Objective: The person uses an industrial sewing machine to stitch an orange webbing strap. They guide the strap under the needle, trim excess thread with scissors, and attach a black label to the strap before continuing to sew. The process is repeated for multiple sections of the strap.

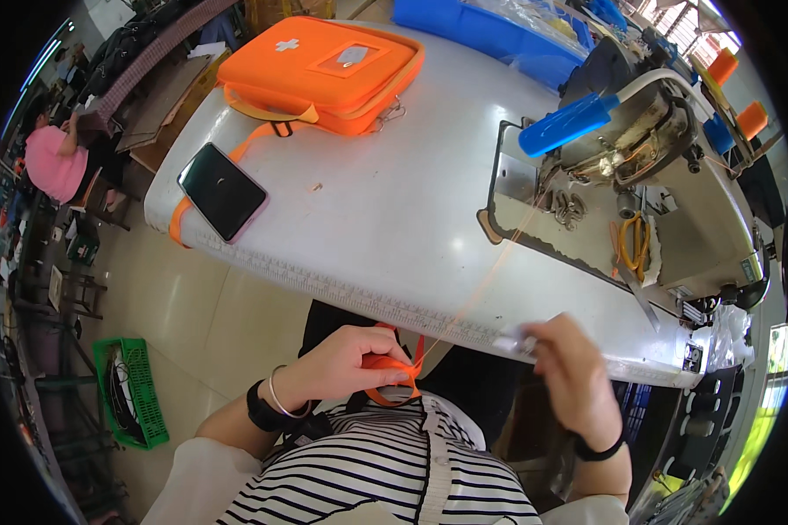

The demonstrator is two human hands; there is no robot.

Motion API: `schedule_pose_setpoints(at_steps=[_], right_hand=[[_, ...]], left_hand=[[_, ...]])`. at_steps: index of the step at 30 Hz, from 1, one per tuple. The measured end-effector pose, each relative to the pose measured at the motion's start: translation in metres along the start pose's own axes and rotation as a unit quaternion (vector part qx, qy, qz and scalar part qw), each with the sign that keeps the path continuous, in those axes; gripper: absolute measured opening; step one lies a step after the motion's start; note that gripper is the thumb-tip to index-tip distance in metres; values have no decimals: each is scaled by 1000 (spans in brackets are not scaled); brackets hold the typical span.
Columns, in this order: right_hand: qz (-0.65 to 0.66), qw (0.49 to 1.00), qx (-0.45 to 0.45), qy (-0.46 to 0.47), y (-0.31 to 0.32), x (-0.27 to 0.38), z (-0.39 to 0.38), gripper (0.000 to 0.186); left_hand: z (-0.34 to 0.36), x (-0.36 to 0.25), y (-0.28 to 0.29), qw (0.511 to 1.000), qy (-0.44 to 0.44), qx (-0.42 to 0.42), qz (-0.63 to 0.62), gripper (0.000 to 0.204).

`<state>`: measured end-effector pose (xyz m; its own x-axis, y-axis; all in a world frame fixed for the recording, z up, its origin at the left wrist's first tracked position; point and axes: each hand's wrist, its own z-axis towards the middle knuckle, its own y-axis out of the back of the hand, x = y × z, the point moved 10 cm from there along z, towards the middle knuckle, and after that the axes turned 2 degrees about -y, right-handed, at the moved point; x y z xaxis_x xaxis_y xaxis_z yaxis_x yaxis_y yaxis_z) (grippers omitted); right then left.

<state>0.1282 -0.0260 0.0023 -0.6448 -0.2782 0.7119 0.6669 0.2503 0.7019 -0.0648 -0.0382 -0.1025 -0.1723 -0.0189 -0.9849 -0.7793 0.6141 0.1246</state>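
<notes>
My left hand (352, 366) pinches an orange webbing strap (394, 369) in front of my body, below the table's front edge. From that strap a thin orange thread (479, 295) runs up across the tabletop toward the sewing machine (626, 144). My right hand (578, 376) is raised beside the table edge, apart from the strap. Its fingers are closed around a small pale, silvery object (515, 345), too blurred to name. An orange zip case (324, 70) with a white cross and a clear pocket lies on the far left of the table.
A dark phone (223, 192) rests on a strap at the table's left. Yellow-handled scissors (635, 245) and metal clips (569, 210) lie by the machine. A blue bin (490, 35) stands behind; a green crate (131, 394) is on the floor. A person in pink (54, 164) sits far left.
</notes>
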Motion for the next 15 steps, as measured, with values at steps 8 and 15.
schedule_pose_setpoints(at_steps=[8,15], right_hand=[[161,981,66,-83,-110,-22,-21,24],[236,961,100,-108,-130,-26,-15,24]], left_hand=[[-1,32,-6,990,37,20,-132,19],[-4,30,-10,973,71,39,-215,17]])
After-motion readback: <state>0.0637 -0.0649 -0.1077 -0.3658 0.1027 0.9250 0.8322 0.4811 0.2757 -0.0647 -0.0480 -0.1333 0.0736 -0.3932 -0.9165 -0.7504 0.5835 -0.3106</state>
